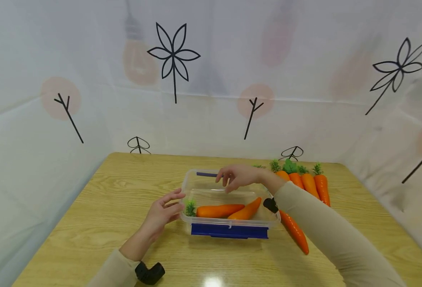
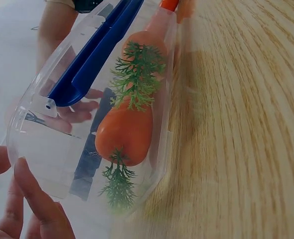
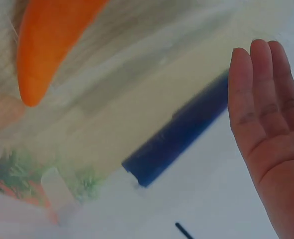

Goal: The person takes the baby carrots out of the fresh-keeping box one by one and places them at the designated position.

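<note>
A clear plastic box (image 1: 229, 221) with dark blue clips (image 1: 229, 230) stands on the table. Inside lie two orange carrots, one (image 1: 219, 211) sideways with its leafy green top (image 1: 190, 208) at the left wall, the other (image 1: 246, 210) slanting at the right. My left hand (image 1: 164, 211) touches the box's left side with its fingertips, its fingers fairly straight. In the left wrist view, fingertips (image 2: 30, 186) meet the clear rim. Above the box's back half hovers my right hand (image 1: 241, 176), fingers loosely bent and holding nothing; the right wrist view shows its bare palm (image 3: 281, 159).
Several carrots (image 1: 321, 187) with green tops lie side by side on the table (image 1: 125, 179), right of the box. Another carrot tip (image 1: 297, 235) shows below my right forearm, which hides part of the pile. A patterned white cloth (image 1: 211, 119) hangs behind.
</note>
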`<state>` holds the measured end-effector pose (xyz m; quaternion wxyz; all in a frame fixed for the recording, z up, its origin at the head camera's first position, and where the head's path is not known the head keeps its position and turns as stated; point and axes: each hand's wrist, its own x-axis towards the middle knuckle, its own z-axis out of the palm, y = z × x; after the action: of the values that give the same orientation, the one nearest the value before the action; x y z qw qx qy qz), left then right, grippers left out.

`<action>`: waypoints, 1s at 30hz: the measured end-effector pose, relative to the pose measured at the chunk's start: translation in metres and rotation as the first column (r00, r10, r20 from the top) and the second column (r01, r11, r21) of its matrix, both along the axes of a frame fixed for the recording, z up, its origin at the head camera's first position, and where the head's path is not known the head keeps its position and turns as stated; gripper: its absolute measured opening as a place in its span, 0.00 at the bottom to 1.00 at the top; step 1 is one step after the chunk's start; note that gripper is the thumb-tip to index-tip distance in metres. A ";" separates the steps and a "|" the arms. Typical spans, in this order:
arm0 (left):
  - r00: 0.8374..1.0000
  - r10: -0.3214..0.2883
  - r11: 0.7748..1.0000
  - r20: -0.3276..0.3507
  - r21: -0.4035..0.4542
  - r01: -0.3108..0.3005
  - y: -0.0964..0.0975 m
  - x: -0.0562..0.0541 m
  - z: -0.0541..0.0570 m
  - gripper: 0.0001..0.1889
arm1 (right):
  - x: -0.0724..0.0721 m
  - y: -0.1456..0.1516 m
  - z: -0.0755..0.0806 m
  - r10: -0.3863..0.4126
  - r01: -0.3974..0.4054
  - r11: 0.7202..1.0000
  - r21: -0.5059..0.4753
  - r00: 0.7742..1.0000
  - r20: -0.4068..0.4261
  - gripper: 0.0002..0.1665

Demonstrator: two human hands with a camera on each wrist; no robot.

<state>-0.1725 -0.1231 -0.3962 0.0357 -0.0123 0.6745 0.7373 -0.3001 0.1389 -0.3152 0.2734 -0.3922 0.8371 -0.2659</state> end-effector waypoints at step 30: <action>1.000 0.000 1.000 0.003 0.021 0.000 -0.002 0.001 0.001 0.18 | -0.001 -0.017 -0.038 0.026 -0.024 0.961 0.276 1.000 -0.005 0.33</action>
<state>-0.1720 -0.1254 -0.3953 0.0370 -0.0131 0.6665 0.7445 -0.3014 0.1216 -0.3529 0.3252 -0.3619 0.8621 -0.1416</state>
